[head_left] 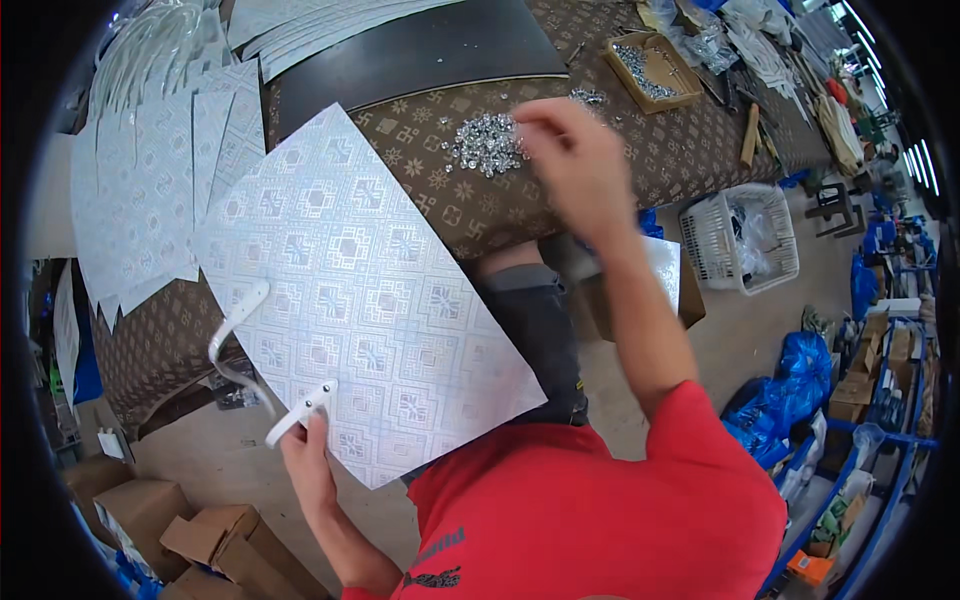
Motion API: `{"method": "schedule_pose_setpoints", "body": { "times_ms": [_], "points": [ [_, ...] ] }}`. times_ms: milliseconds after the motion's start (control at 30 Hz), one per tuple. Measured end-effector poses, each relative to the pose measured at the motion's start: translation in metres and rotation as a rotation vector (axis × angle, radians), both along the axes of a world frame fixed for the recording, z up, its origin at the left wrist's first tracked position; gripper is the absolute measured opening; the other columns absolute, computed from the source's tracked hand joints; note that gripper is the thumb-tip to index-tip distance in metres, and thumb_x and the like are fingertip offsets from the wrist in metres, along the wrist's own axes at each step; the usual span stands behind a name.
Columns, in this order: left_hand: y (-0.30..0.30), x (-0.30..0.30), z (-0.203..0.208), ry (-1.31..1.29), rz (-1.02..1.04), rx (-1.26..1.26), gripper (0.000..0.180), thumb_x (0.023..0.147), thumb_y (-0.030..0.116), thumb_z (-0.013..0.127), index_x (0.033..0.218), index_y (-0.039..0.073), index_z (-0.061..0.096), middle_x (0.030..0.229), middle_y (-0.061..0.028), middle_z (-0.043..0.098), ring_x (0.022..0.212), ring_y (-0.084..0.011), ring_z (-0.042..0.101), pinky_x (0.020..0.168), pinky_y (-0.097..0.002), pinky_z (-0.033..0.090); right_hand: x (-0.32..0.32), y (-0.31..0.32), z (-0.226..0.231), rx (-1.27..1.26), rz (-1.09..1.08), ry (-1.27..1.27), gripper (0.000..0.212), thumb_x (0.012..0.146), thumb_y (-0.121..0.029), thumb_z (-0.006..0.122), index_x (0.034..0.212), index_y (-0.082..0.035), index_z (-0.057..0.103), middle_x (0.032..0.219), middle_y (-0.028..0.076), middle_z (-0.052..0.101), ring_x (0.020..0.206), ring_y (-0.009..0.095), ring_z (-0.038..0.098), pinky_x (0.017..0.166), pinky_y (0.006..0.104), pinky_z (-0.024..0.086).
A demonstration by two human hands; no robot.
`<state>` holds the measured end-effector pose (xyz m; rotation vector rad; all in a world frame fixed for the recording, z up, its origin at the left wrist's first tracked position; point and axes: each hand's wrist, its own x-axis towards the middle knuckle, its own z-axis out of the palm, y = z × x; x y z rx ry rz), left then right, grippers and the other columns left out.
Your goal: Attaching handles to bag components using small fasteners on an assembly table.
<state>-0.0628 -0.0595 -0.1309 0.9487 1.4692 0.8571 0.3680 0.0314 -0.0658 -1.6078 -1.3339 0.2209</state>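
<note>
A: Where did you have the patterned panel (370,290)?

B: You had it slanted in front of you, with its upper part overlapping the near edge of the cloth-covered desk (480,215) in view. Whether it rested on that edge, I couldn't tell.

A: And your hands?

B: Your left hand (308,468) was clamped on one end of the white strap (300,411), at the panel's lower left side. Your right hand (582,170) was blurred beside the pile of shiny metal pieces (487,145), thumb and forefinger curled close. I couldn't tell whether you had a piece between them.

A: What might have gone wrong from there?

B: A loose left grip could have let the strap end slide out of place, as only that one hand held it. The panel could have tipped, being so broad and gripped near one side. A careless sweep of your right hand might have scattered the pieces, since they lay loose on the cloth.
</note>
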Motion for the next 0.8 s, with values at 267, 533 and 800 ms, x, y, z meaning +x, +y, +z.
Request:
{"method": "schedule_pose_setpoints", "body": {
  "times_ms": [267,533,800],
  "points": [
    [0.013,-0.034,0.02,0.331,0.087,0.044,0.029,0.104,0.028,0.066,0.115,0.0,0.066,0.102,-0.0064,0.069,0.085,-0.0112,0.061,0.074,-0.0271,0.048,0.139,-0.02,-0.042,-0.159,-0.15,-0.359,0.017,0.092,-0.008,0.07,0.109,-0.004,0.074,0.104,0.012,0.072,0.093,0.029,0.069,0.086,0.0344,0.054],
    [0.086,0.015,0.004,0.018,0.199,0.104,0.04,0.102,0.027,0.069,0.128,-0.002,0.06,0.108,-0.0077,0.071,0.097,-0.0142,0.066,0.086,-0.0305,0.053,0.132,-0.014,-0.047,-0.091,-0.126,-0.468,0.012,0.094,-0.01,0.07,0.103,-0.001,0.071,0.095,0.012,0.07,0.086,0.024,0.069,0.08,0.0356,0.053],
    [0.07,-0.087,0.086,0.152,0.201,0.528,0.05,0.085,0.02,0.086,0.121,-0.005,0.065,0.103,-0.0094,0.072,0.088,-0.0184,0.068,0.085,-0.0343,0.055,0.147,-0.023,-0.045,-0.087,-0.119,0.514,0.013,0.098,-0.011,0.07,0.106,-0.002,0.07,0.096,0.006,0.07,0.084,0.011,0.065,0.076,0.027,0.054]
  ]
}}
